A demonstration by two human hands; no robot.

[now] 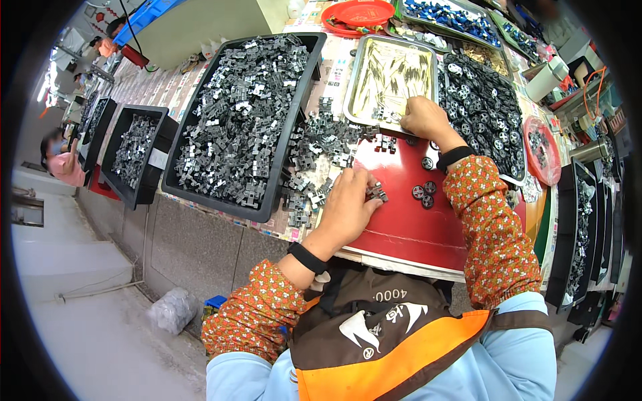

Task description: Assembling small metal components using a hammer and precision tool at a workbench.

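Plastic part (376, 192) is pinched in left hand (348, 208); right hand (428, 120), grip unclear, is at tray (361, 121) near edge; wheels (418, 192) lie unattached.

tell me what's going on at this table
Someone's left hand holds a small grey part over the red board. The right hand is at the near end of a metal tray of thin pins; whether it grips one can't be seen. A few loose wheels lie on the board, with many more heaped to the right. More grey parts fill a black bin on the left.
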